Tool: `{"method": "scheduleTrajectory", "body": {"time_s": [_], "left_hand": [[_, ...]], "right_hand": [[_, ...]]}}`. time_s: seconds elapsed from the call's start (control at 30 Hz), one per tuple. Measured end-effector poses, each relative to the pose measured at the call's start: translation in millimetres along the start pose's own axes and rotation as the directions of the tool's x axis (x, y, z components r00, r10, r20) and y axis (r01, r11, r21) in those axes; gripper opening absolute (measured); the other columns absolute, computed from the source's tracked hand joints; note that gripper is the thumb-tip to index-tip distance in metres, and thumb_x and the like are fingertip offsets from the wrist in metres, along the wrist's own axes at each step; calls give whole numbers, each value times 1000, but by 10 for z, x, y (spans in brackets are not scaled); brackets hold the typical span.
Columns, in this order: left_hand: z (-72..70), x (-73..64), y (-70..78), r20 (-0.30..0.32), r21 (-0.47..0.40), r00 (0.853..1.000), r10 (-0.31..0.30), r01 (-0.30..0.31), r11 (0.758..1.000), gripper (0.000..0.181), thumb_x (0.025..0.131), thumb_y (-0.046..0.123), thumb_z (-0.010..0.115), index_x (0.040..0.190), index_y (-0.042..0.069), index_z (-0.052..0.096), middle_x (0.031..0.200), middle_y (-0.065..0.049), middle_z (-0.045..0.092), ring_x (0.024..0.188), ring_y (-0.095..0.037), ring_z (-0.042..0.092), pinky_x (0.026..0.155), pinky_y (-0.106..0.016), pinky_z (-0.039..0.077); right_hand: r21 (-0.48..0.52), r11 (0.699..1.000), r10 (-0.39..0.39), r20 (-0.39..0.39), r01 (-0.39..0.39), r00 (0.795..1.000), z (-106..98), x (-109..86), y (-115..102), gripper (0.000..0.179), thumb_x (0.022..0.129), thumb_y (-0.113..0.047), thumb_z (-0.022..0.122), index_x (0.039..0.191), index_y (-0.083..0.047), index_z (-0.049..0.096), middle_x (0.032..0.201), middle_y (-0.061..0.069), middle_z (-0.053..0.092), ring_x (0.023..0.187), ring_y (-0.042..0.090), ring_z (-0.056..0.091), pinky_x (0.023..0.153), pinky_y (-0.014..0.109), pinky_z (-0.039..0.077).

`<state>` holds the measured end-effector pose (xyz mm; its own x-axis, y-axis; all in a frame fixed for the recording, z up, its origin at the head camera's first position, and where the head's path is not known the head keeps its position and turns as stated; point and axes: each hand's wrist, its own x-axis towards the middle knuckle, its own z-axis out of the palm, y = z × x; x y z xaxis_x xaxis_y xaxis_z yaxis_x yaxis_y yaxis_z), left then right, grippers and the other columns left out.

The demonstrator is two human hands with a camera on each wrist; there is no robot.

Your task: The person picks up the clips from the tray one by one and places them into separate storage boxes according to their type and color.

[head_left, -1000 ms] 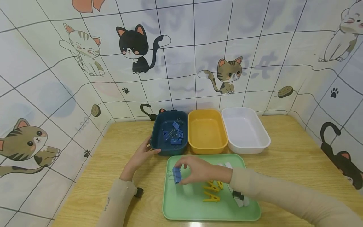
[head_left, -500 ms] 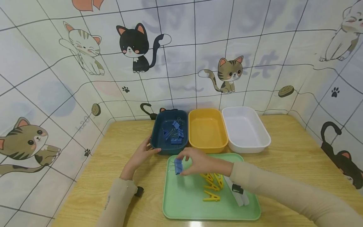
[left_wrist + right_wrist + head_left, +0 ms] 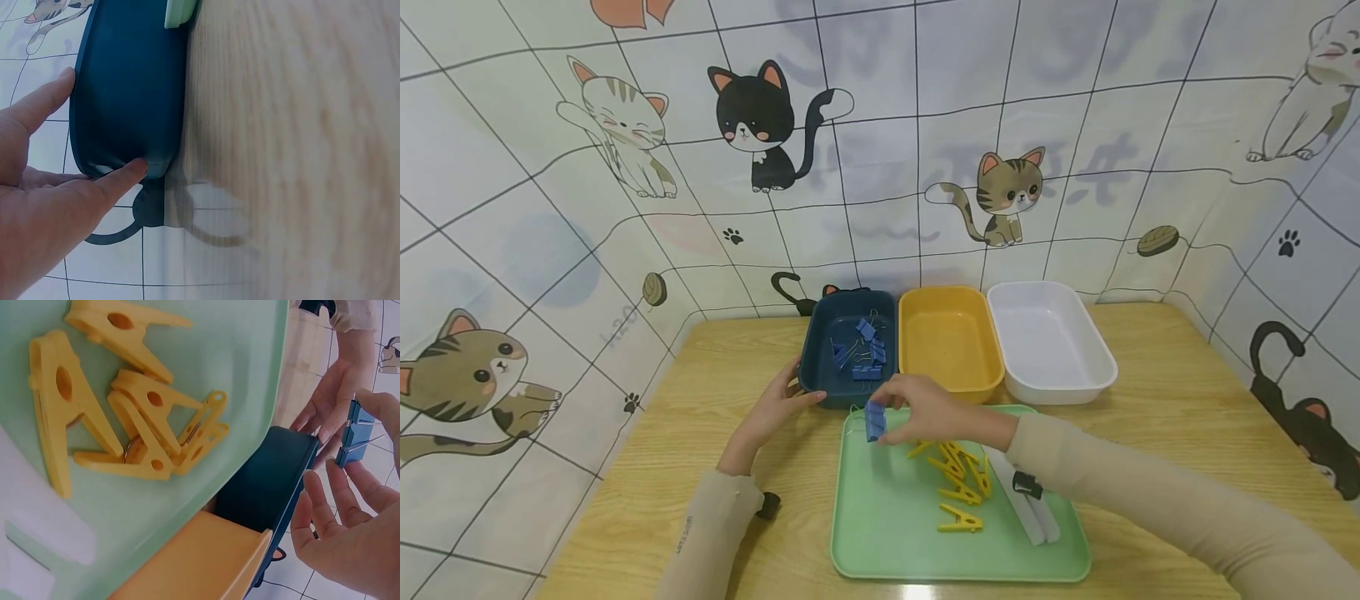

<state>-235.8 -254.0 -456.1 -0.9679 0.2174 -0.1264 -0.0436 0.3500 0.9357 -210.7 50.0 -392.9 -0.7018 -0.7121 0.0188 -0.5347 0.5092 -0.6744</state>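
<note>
The right hand [image 3: 921, 410] pinches a blue binder clip [image 3: 876, 422] by its ends over the far left part of the green tray [image 3: 880, 537], near the dark blue bin [image 3: 847, 401]. The left hand [image 3: 775, 410], fingers spread, touches that bin's left side. The clip's wire handles, jutting left, could snag the near rim; a slack pinch could drop it.

The right hand [image 3: 919, 412] and its clip [image 3: 876, 422] have moved nearer the tray's [image 3: 895, 537] back left corner, seemingly rising, uncovering more pegs [image 3: 955, 469].
</note>
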Motion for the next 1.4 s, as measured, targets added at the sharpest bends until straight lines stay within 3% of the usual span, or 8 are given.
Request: {"method": "scheduleTrajectory", "body": {"time_s": [0.17, 0.33, 0.5, 0.67, 0.87, 1.13, 1.4], "left_hand": [[-6, -8, 1, 0, 1, 1000, -2, 2, 1000, 89, 103, 19, 71, 170, 13, 13, 174, -22, 18, 156, -50, 27, 121, -63, 35], [-15, -9, -11, 1, 1, 1000, 0, 0, 1000, 89, 103, 18, 70, 170, 13, 13, 174, -22, 17, 157, -50, 26, 121, -64, 34], [-18, -6, -6, 2, 16, 1000, -1, 1, 1000, 89, 103, 20, 70, 171, 12, 12, 174, -23, 15, 157, -51, 25, 122, -64, 33], [-16, -14, -2, -2, 18, 1000, -2, 2, 1000, 90, 103, 21, 71, 170, 12, 12, 174, -23, 16, 156, -50, 26, 122, -64, 33], [-15, -20, -2, -9, 22, 1000, -6, 6, 1000, 89, 103, 22, 72, 170, 14, 14, 174, -22, 18, 156, -50, 27, 122, -64, 33], [-14, -21, -2, 0, 16, 1000, 9, -9, 1000, 89, 103, 21, 71, 170, 13, 14, 174, -22, 17, 156, -50, 28, 121, -63, 35], [-10, -28, 8, 12, -3, 1000, 20, -20, 1000, 90, 102, 23, 72, 170, 12, 14, 174, -22, 17, 156, -50, 28, 121, -63, 35]], "right_hand": [[8, 1000, 0, -15, 0, 1000, -33, 33, 31, 53, 84, -25, 91, 127, -2, 71, 108, 0, 67, 93, 12, 61, 87, 32, 58], [17, 1000, 5, -25, -5, 1000, -71, 62, 48, 54, 84, -23, 90, 128, 1, 70, 108, 2, 68, 95, 25, 67, 79, 23, 53], [12, 1000, 9, -39, -8, 999, -116, 93, 67, 55, 84, -22, 90, 129, 2, 69, 107, 5, 69, 96, 34, 67, 74, 21, 54], [13, 1000, 25, -51, -24, 998, -156, 141, 100, 55, 85, -21, 90, 130, 3, 68, 109, 5, 70, 99, 33, 67, 79, 20, 56], [-20, 998, 56, -65, -58, 996, -207, 205, 116, 57, 87, -25, 89, 133, 0, 68, 118, 7, 71, 101, 20, 63, 85, 25, 57], [-12, 995, 100, -67, -101, 993, -258, 288, 134, 56, 88, -26, 88, 134, -1, 68, 123, 9, 71, 107, 32, 64, 86, 29, 57], [-51, 990, 125, -89, -130, 988, -305, 389, 125, 56, 88, -29, 88, 133, -1, 68, 125, 11, 71, 108, 29, 63, 95, 37, 56]]}}
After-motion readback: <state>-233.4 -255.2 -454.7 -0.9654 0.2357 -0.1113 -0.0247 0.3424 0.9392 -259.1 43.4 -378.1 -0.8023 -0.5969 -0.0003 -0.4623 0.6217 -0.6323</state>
